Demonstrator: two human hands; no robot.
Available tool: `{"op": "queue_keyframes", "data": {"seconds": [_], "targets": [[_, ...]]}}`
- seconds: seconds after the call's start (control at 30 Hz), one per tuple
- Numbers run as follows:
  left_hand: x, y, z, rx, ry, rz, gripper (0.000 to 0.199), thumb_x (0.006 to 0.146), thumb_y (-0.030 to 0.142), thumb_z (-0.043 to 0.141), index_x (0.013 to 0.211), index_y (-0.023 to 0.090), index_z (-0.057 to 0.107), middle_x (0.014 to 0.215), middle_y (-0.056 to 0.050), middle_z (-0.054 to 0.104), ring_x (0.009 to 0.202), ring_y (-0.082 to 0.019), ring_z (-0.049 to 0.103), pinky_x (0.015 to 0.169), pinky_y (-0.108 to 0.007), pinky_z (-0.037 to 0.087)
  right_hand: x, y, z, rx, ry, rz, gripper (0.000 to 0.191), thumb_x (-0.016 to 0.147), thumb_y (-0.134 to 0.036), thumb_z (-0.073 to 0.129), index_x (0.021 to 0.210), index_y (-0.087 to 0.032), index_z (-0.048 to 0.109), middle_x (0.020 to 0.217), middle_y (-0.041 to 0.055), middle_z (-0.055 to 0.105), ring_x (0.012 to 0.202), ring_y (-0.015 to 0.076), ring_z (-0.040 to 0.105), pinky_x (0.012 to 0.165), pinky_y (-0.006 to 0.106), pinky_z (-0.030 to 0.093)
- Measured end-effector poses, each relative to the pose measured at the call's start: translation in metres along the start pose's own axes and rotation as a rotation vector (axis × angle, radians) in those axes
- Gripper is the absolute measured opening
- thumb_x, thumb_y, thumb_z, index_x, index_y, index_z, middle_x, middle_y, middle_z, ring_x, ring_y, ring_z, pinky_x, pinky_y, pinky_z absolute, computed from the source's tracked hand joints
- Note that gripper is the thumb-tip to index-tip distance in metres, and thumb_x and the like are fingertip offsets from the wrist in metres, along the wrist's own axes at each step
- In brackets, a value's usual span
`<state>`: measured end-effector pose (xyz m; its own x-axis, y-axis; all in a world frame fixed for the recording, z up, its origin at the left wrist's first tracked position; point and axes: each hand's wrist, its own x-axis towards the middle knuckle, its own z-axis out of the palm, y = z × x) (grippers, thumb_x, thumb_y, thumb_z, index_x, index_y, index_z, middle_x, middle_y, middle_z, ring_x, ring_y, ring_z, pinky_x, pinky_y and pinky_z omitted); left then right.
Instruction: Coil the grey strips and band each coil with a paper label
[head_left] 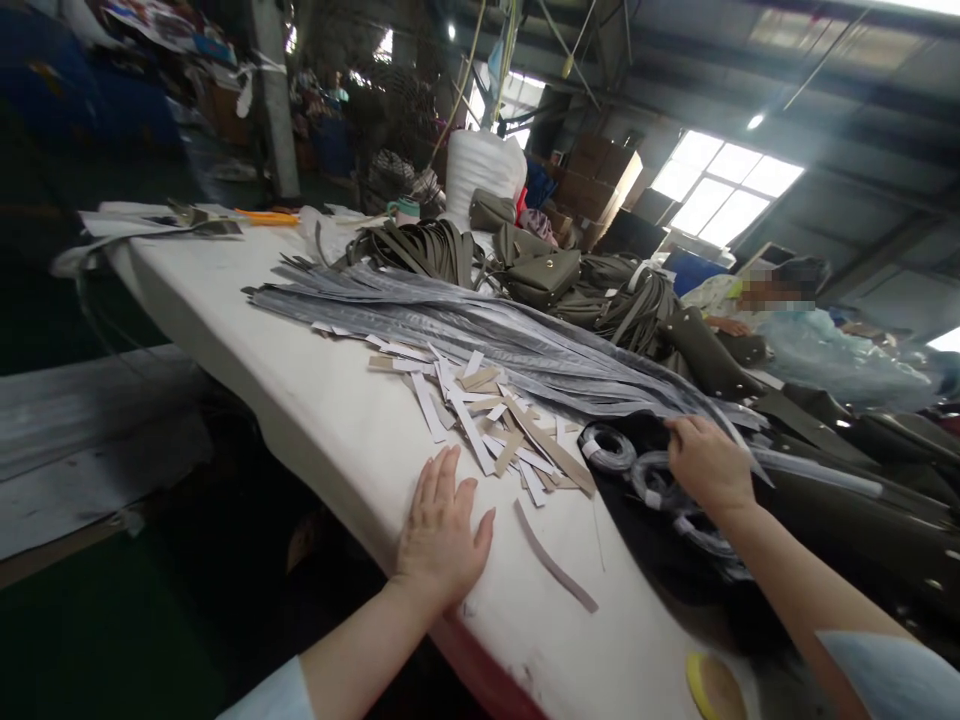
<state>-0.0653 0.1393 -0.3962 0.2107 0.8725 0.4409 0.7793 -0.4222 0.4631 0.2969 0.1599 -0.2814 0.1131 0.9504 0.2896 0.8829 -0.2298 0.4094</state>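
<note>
Resting left hand (444, 535) flat, right hand (709, 465) curled

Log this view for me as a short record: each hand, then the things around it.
left hand: open, palm down on white table
right hand: fingertips at edge of black material; grip unclear
beside right hand: coils lying on black material
beyond left hand: pile of white and tan strips
loose: one curved strip, apart from pile
behind pile: long grey strips
</note>
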Motion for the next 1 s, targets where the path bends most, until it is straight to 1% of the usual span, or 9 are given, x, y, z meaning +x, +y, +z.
{"op": "queue_keyframes", "data": {"seconds": [0.07, 0.27, 0.43, 0.57, 0.73, 0.8, 0.87, 0.93, 1.0], "targets": [[0.0, -0.001, 0.0, -0.009, -0.006, -0.006, 0.03, 0.085, 0.035, 0.057, 0.103, 0.013, 0.068, 0.148, -0.018, 0.041, 0.139, -0.035, 0.034, 0.115, -0.051, 0.031, 0.018, -0.026, 0.003, 0.09, 0.068, -0.098, 0.033, 0.093, -0.019, 0.04, 0.115, -0.012, 0.064, 0.117, 0.0153, 0.066, 0.109, 0.0281, 0.059, 0.096, 0.038, 0.042], [-0.002, -0.002, 0.003, -0.034, -0.029, -0.058, 0.029, 0.084, 0.034, 0.057, 0.103, 0.015, 0.068, 0.148, -0.017, 0.043, 0.14, -0.035, 0.033, 0.116, -0.053, 0.03, 0.071, -0.093, 0.038, 0.228, -0.214, -0.177, 0.041, 0.09, -0.018, 0.046, 0.129, -0.013, 0.057, 0.127, 0.0149, 0.064, 0.117, 0.0255, 0.057, 0.1, 0.035, 0.04], [-0.006, -0.006, 0.006, -0.094, -0.069, -0.079, 0.032, 0.081, 0.036, 0.058, 0.104, 0.017, 0.067, 0.15, -0.016, 0.04, 0.141, -0.036, 0.031, 0.117, -0.055, 0.028, 0.085, -0.113, 0.041, 0.241, -0.335, -0.064, 0.028, 0.085, -0.018, 0.052, 0.103, -0.008, 0.071, 0.101, 0.0222, 0.072, 0.097, 0.0311, 0.067, 0.083, 0.037, 0.048], [-0.006, -0.006, 0.006, -0.137, -0.085, -0.098, 0.035, 0.081, 0.037, 0.057, 0.106, 0.015, 0.067, 0.151, -0.017, 0.039, 0.142, -0.036, 0.029, 0.12, -0.053, 0.023, 0.094, -0.105, -0.007, 0.239, -0.303, 0.094, 0.037, 0.092, -0.022, 0.039, 0.091, -0.007, 0.073, 0.094, 0.0261, 0.071, 0.084, 0.032, 0.07, 0.067, 0.036, 0.047], [-0.009, -0.006, 0.002, -0.16, -0.085, -0.073, 0.044, 0.085, 0.044, 0.054, 0.112, 0.011, 0.066, 0.15, -0.02, 0.04, 0.143, -0.035, 0.029, 0.12, -0.05, 0.021, 0.088, -0.09, -0.12, 0.231, -0.051, 0.156, 0.052, 0.099, -0.03, 0.021, 0.11, -0.004, 0.064, 0.1, 0.0292, 0.068, 0.086, 0.0347, 0.067, 0.065, 0.038, 0.042], [-0.011, -0.007, -0.006, -0.224, -0.051, -0.025, 0.052, 0.088, 0.05, 0.047, 0.117, 0.01, 0.064, 0.148, -0.02, 0.042, 0.143, -0.034, 0.028, 0.12, -0.05, 0.02, 0.063, -0.094, -0.163, 0.233, 0.041, 0.111, 0.05, 0.099, -0.036, 0.021, 0.11, -0.011, 0.063, 0.096, 0.0248, 0.069, 0.081, 0.0339, 0.066, 0.063, 0.039, 0.04], [-0.013, -0.004, -0.021, -0.369, 0.02, 0.048, 0.059, 0.093, 0.056, 0.035, 0.118, 0.012, 0.064, 0.143, -0.019, 0.048, 0.142, -0.032, 0.03, 0.119, -0.052, 0.018, 0.023, -0.105, -0.19, 0.222, 0.131, 0.014, 0.04, 0.097, -0.037, 0.028, 0.103, -0.017, 0.062, 0.09, 0.0194, 0.069, 0.076, 0.0322, 0.065, 0.062, 0.038, 0.04], [-0.014, 0.003, -0.045, -0.6, 0.107, 0.115, 0.067, 0.095, 0.06, 0.022, 0.119, 0.013, 0.063, 0.136, -0.018, 0.055, 0.138, -0.03, 0.037, 0.118, -0.051, 0.022, -0.027, -0.121, -0.2, 0.195, 0.277, -0.194, 0.025, 0.09, -0.031, 0.039, 0.093, -0.02, 0.061, 0.082, 0.0153, 0.068, 0.073, 0.0311, 0.065, 0.062, 0.038, 0.042], [-0.012, 0.015, -0.073, -0.89, 0.183, 0.094, 0.068, 0.097, 0.058, 0.014, 0.121, 0.014, 0.06, 0.131, -0.017, 0.059, 0.13, -0.027, 0.047, 0.114, -0.047, 0.032, -0.077, -0.138, -0.194, 0.261, 0.33, -0.478, 0.015, 0.083, -0.027, 0.048, 0.088, -0.023, 0.061, 0.08, 0.0115, 0.069, 0.073, 0.0288, 0.065, 0.069, 0.038, 0.047]]}}
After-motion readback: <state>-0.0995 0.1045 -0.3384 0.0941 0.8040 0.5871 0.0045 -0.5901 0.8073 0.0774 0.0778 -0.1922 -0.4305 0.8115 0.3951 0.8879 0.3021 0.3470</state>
